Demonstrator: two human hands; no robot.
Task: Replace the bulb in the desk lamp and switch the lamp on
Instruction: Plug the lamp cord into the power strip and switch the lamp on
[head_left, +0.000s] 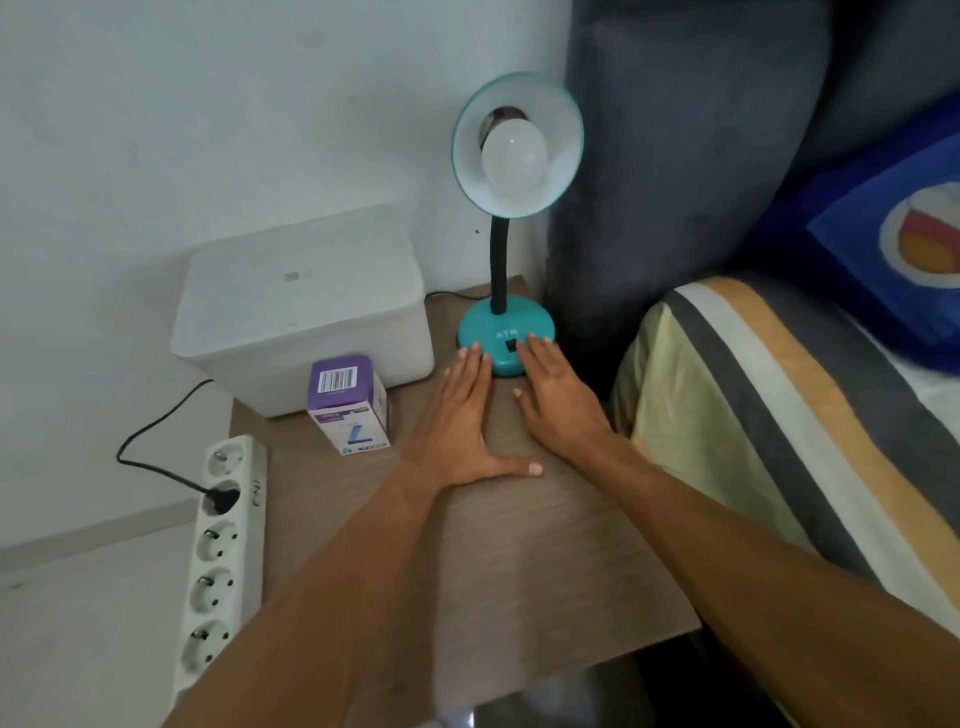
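Observation:
A teal desk lamp (506, 322) stands at the back of a wooden bedside table (524, 566). Its shade faces me, with a white unlit bulb (513, 153) screwed in. A black rocker switch (512, 345) sits on the front of the round base. My left hand (460, 421) lies flat on the table, fingers apart, fingertips touching the base's left front edge. Flat beside it, my right hand (558, 397) rests with its fingertips at the base's right edge, just right of the switch. A purple and white bulb box (348, 402) stands upright left of my left hand.
A white lidded plastic bin (304, 306) fills the table's back left. A white power strip (221, 551) lies along the left edge with a black plug (221, 500) in it. A bed with a striped cover (789, 415) and a dark headboard (691, 156) are on the right.

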